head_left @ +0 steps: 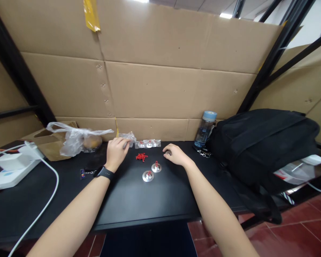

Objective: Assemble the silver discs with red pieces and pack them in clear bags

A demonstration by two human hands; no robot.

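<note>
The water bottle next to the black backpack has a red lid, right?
Not quite. The water bottle does stand next to the black backpack, but its lid is light blue, not red. The head view shows it.

text: none readable | labels, brands: none | numbers: none (bottle (pixel 205 130) and white box (pixel 12 167) too small to tell)

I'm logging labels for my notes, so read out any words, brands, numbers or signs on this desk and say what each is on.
No text here can be read.
White box: bluish mark on its side, too blurred to read.
Water bottle: no legible label.
Keychain charm: coloured print, too small to read.
Yellow tape on the cardboard: no lettering shows.
</note>
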